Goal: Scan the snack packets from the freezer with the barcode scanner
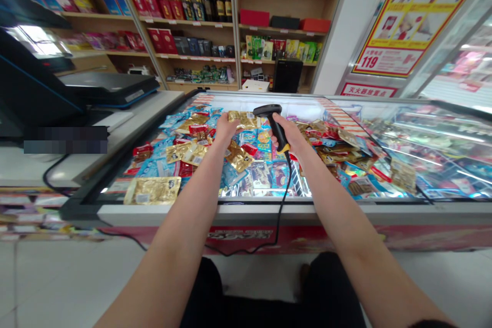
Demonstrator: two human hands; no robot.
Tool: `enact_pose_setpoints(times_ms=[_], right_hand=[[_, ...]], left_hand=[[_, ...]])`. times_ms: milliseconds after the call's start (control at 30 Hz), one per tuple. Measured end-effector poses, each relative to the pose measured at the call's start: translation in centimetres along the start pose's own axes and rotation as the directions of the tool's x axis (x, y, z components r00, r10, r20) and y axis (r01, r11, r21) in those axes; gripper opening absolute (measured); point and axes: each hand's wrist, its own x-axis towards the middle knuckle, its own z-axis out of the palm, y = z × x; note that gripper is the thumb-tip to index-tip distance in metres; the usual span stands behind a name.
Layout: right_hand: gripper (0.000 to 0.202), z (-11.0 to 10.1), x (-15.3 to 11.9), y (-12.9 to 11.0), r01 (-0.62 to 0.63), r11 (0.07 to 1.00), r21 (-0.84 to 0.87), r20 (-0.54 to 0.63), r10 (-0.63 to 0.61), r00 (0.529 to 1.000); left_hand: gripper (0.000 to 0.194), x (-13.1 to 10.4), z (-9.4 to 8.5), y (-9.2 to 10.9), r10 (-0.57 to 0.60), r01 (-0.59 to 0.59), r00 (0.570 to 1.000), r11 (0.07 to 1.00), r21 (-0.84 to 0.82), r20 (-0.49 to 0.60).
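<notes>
Field position: at the chest freezer (pixel 253 210), our left hand (pixel 226 128) pinches the near-left end of a gold packet (pixel 246 120), raised over the freezer's far half, between the loose packets on the left (pixel 188 152) and those on the right (pixel 348 151). Our right hand (pixel 289 134) is wrapped round the grip of the scanner (pixel 281 136), its head just beside the packet's right end; from this view we cannot tell whether they touch. A pale patch shows there, possibly the label, too small to read. For a clean read, we would keep the foil flat and taut, thumb off the print, tilt away glare, back the head off slightly, and let the cable (pixel 277 230) hang slack.
</notes>
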Motion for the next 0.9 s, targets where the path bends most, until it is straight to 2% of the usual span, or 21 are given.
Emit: enact_pose_setpoints(times_ms=[400,667,900], right_hand=[[0.037,0.3,-0.2,-0.3,0.002,1.0,-0.001,0.004,-0.002,1.0],[0.042,0.6,-0.7,-0.7,-0.029,0.999,-0.032,-0.03,0.028,0.999],[0.038,0.2,-0.1,-0.6,-0.035,0.999,-0.004,-0.084,0.035,0.996]], left_hand=[[0.029,0.0,0.0,-0.1,-0.019,0.019,1.0,1.0,-0.024,0.016],[0.026,0.0,0.2,-0.3,0.005,-0.005,1.0,0.999,-0.033,-0.006],[0.027,0.0,1.1,-0.9,-0.023,0.025,0.999,0.998,-0.06,0.036]])
